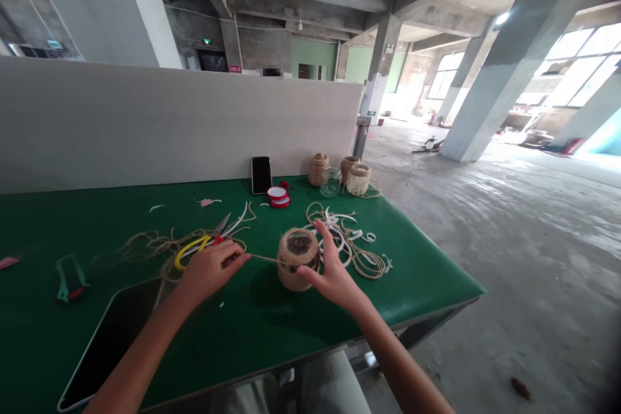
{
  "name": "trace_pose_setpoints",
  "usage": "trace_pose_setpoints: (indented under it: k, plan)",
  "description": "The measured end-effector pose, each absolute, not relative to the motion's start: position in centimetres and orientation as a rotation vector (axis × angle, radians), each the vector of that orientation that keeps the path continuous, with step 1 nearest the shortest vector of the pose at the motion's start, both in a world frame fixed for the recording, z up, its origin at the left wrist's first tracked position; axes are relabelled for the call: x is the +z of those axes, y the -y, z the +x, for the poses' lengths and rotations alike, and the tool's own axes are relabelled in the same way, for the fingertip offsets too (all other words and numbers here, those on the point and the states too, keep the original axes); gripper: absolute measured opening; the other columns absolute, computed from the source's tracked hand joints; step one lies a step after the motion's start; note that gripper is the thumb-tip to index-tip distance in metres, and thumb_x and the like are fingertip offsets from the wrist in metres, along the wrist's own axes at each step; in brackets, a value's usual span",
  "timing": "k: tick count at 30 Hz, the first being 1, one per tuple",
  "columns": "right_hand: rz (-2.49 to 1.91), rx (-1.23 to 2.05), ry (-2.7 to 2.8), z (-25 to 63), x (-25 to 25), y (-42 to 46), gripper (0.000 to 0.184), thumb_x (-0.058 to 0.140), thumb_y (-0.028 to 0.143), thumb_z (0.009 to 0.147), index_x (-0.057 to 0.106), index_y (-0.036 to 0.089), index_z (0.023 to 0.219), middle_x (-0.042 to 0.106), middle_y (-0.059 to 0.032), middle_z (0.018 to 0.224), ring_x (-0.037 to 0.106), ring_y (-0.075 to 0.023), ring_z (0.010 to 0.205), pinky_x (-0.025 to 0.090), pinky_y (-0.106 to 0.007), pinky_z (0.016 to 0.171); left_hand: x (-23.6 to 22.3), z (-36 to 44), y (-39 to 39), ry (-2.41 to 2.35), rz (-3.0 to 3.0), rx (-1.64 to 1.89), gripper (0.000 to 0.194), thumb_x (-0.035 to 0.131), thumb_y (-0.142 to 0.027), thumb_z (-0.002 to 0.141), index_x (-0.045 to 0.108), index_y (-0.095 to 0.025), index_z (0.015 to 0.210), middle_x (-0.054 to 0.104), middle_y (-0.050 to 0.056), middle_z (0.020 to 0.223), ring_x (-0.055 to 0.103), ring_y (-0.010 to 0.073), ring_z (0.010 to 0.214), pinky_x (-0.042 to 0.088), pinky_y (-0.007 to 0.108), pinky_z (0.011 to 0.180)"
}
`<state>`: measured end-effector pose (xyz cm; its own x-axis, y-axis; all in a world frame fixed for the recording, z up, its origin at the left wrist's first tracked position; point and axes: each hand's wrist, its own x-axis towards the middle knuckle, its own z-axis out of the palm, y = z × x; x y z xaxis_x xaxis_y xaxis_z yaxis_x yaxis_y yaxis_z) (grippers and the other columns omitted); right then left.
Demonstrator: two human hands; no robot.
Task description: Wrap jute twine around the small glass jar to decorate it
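Note:
A glass jar (292,276) wrapped in twine stands on the green table, its round clear glass top face uncovered. Between thumb and fingers, my left hand (213,266) pinches a strand of twine (262,258), which runs taut to the jar's side. My right hand (334,272) rests against the jar's right side, thumb at the front and fingers reaching toward the back. Beside my left hand lie scissors (191,248) with yellow handles, among loose twine (150,239). Just beyond my right hand are coils of twine (369,262) and white strips (347,249).
At the back stand a phone (261,174), red-and-white tape rolls (278,194), a bare glass jar (330,182) and several wrapped jars (359,180). A tablet (116,336) and a green tool (70,279) lie left. A white partition (179,123) borders the table's far side.

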<state>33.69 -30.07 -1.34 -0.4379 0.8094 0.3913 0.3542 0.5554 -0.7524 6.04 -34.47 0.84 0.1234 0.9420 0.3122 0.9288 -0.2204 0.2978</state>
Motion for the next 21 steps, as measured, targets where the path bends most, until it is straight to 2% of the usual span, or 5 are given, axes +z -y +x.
trace_pose_setpoints:
  k: [3, 5, 13, 21]
  plan:
    - [-0.928, 0.655, 2.081, 33.7, -1.62, 30.12, 0.066, 0.041, 0.043, 0.092, 0.009, 0.023, 0.146, 0.02, -0.0095, 0.153, 0.015, -0.0238, 0.142, 0.016, -0.048, 0.115, 0.69, 5.97, 34.53, -1.943, 2.346, 0.691, 0.038, 0.041, -0.051, 0.089, 0.06, -0.021, 0.075, 0.062, -0.001, 0.076, 0.054, 0.0133, 0.065, 0.037, 0.024, 0.062]
    - [-0.937, 0.602, 2.102, 33.58, -1.77, 30.2, 0.062, 0.037, 0.041, 0.093, 0.011, 0.023, 0.146, 0.023, -0.0092, 0.152, 0.017, -0.0234, 0.142, 0.017, -0.048, 0.115, 0.61, 5.92, 34.52, -1.952, 2.351, 0.697, 0.037, 0.041, -0.05, 0.089, 0.06, -0.021, 0.075, 0.062, -0.001, 0.075, 0.054, 0.0135, 0.066, 0.037, 0.024, 0.063]
    - [-0.965, 0.531, 2.127, 33.6, -1.92, 30.19, 0.063, 0.038, 0.044, 0.093, 0.016, 0.019, 0.146, 0.03, -0.0109, 0.149, 0.024, -0.0241, 0.139, 0.022, -0.047, 0.113, 0.64, 5.66, 34.84, -1.959, 2.35, 0.687, 0.037, 0.041, -0.049, 0.089, 0.06, -0.021, 0.076, 0.061, -0.001, 0.072, 0.054, 0.0136, 0.066, 0.037, 0.024, 0.064]
    - [-1.009, 0.492, 2.148, 33.49, -1.95, 30.48, 0.067, 0.033, 0.045, 0.094, 0.002, 0.019, 0.148, 0.024, -0.012, 0.151, 0.02, -0.0249, 0.141, 0.021, -0.05, 0.113, 0.92, 5.76, 34.96, -1.957, 2.325, 0.672, 0.036, 0.041, -0.049, 0.089, 0.06, -0.022, 0.075, 0.061, -0.001, 0.073, 0.054, 0.0136, 0.066, 0.037, 0.024, 0.062]
